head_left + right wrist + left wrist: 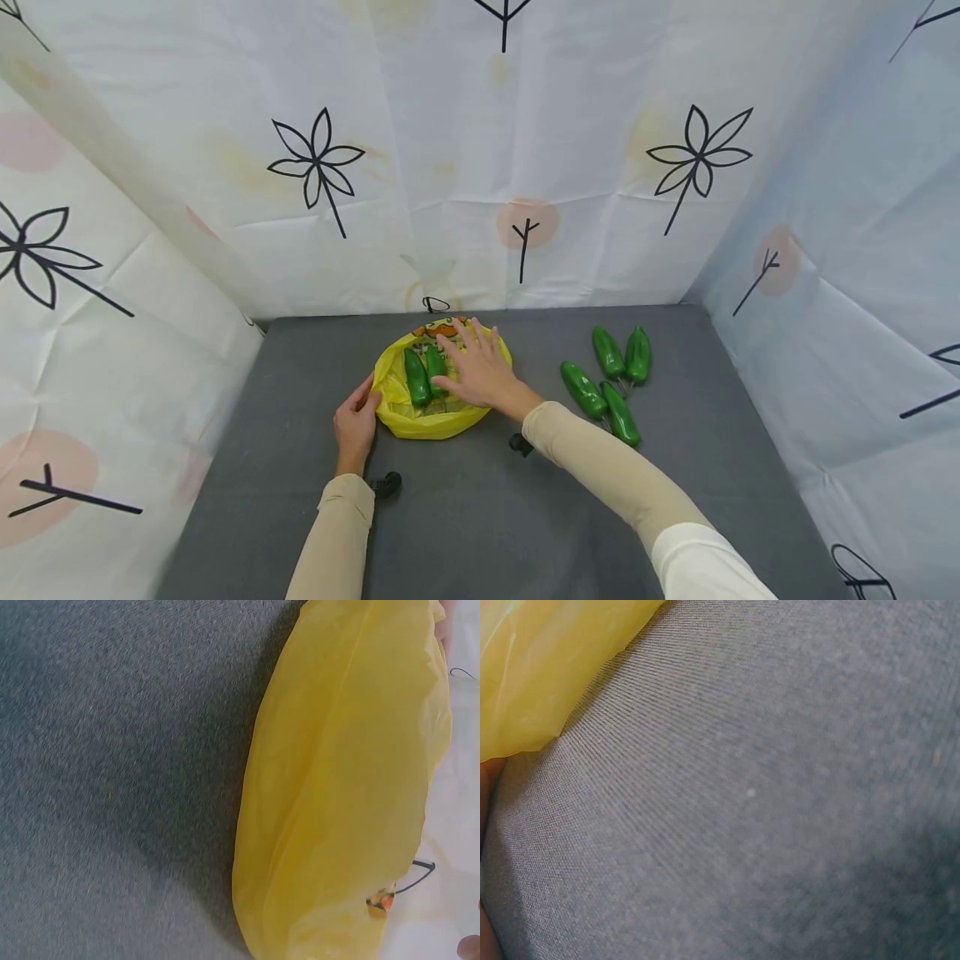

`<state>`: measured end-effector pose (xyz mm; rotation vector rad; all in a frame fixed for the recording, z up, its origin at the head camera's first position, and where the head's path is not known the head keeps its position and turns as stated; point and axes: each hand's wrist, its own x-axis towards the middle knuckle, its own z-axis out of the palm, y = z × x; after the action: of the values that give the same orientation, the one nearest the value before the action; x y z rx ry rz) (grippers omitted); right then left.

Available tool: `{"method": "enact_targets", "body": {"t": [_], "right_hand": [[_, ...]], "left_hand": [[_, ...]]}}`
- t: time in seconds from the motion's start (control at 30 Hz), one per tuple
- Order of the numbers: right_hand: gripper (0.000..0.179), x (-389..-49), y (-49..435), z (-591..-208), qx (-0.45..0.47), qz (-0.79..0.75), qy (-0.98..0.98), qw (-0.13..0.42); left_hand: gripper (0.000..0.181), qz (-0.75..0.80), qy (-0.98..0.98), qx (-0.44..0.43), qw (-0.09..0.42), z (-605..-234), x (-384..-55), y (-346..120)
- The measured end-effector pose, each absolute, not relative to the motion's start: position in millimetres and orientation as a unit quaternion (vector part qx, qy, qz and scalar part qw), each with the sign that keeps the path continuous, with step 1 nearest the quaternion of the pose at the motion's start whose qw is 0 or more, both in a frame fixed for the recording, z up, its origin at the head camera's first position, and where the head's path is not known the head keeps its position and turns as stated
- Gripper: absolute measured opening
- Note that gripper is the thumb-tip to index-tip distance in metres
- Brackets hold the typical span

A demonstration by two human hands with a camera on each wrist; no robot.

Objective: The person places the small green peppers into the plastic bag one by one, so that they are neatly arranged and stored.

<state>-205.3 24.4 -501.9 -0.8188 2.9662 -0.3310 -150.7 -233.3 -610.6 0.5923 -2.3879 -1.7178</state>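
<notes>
A yellow plastic bag stands with its mouth rolled wide on the grey table. Two green peppers lie inside it, toward the left. At the bag's left rim, my left hand pinches the plastic between thumb and fingers; in the left wrist view only slivers of fingers show beside the yellow film. My right hand is over the right part of the opening, fingers spread and palm down, holding nothing. In the right wrist view the bag's outer side fills the middle, hiding its contents.
Several more green peppers lie in a loose cluster on the grey tabletop, right of the bag. White cloth walls with leaf drawings enclose the table at the back and both sides.
</notes>
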Motion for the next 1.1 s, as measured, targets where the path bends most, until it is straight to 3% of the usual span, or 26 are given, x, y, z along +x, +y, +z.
{"method": "enact_targets", "body": {"t": [1.1], "right_hand": [[0.082,-190,83,-496,-0.225,-0.077,0.971,0.011]], "left_hand": [[0.043,-0.582,-0.786,0.197,0.067,-613,-149,-234]]}}
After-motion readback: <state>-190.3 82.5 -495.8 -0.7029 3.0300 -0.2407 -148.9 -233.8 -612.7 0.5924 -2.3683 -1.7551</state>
